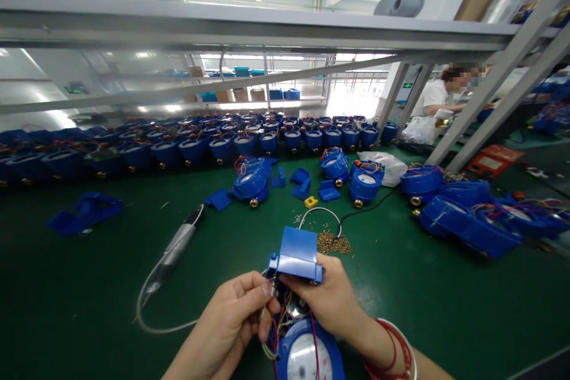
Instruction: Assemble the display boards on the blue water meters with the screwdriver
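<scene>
At the front centre my right hand (pixel 336 297) is closed round a blue plastic cover (pixel 298 249), thumb under its near edge. My left hand (pixel 234 314) pinches a small ribbed metal fitting (pixel 273 288) at the left end of that cover. Below both hands sits a blue water meter (pixel 307 353) with a pale round dial. Thin coloured wires (pixel 279 323) run between the cover and the meter, beside my left fingers. A pale cable (pixel 167 331) leads from near my left wrist to a silver and black electric screwdriver (pixel 178 243); part of it is hidden.
Brass screws (pixel 333 243) lie heaped beyond my right hand, near a yellow plastic piece (pixel 310 202). Loose blue covers (pixel 86 211) and more meters (pixel 366 181) lie around the green bench (pixel 102 303). Rows of meters (pixel 196 148) line the back. A co-worker (pixel 434 95) sits at right.
</scene>
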Available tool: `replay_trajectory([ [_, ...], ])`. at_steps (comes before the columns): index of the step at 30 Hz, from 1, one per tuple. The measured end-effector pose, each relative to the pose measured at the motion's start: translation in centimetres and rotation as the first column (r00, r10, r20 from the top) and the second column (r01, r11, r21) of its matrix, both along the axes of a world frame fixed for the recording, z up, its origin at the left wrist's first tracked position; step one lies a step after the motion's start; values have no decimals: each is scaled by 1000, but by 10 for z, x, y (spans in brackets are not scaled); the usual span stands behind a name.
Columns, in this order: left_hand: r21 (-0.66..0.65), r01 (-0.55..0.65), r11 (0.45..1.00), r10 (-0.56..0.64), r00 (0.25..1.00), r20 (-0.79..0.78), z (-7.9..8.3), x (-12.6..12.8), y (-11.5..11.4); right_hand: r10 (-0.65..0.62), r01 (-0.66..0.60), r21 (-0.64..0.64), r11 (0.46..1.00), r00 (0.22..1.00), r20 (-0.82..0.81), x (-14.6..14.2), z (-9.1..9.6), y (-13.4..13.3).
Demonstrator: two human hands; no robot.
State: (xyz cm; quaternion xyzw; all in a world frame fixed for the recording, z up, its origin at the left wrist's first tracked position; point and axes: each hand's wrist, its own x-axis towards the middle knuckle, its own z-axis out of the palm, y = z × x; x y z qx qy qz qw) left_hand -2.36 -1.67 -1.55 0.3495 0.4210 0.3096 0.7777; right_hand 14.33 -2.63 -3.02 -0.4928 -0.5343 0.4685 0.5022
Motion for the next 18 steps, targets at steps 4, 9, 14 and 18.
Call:
replay_trajectory([
  [4,-32,-12,999,12,1000,-6,-1,0,-1,-9,9,11,1000,1000,-15,0,2,3],
  [9,44,-42,998,46,994,-97,-3,6,-2,-36,32,106,994,999,41,0,5,7],
  [14,180,-41,983,93,952,-292,-6,9,0,-66,57,133,989,995,68,-1,7,13],
  [18,228,-101,969,177,922,-345,-7,12,0,-37,38,24,999,999,-22,-3,3,20],
])
